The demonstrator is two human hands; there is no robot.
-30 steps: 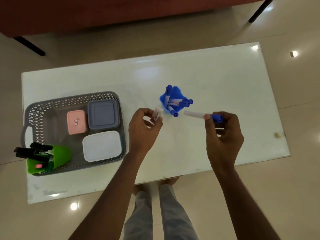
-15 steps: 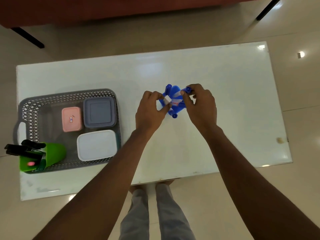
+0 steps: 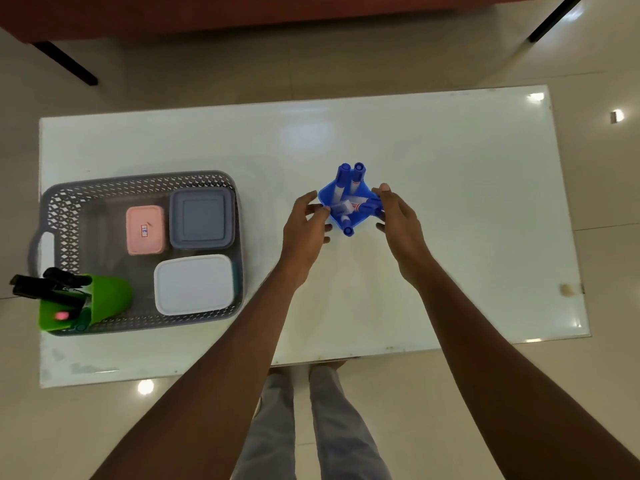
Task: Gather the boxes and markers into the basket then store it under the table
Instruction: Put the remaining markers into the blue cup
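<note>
Head view: one grey basket [image 3: 138, 181] at left centre holds three boxes, namely a pink box [image 3: 144, 230], a grey-blue box [image 3: 201, 218] and a white box [image 3: 194, 284], plus one green cup [image 3: 110, 299] of black markers [image 3: 45, 284]. One blue cup [image 3: 358, 221] at centre holds at least five blue markers [image 3: 343, 174]. The left hand [image 3: 306, 223] and right hand [image 3: 398, 216] flank it, loose-fingered and empty, touching its rim. Half a second ago each pinched a marker there.
</note>
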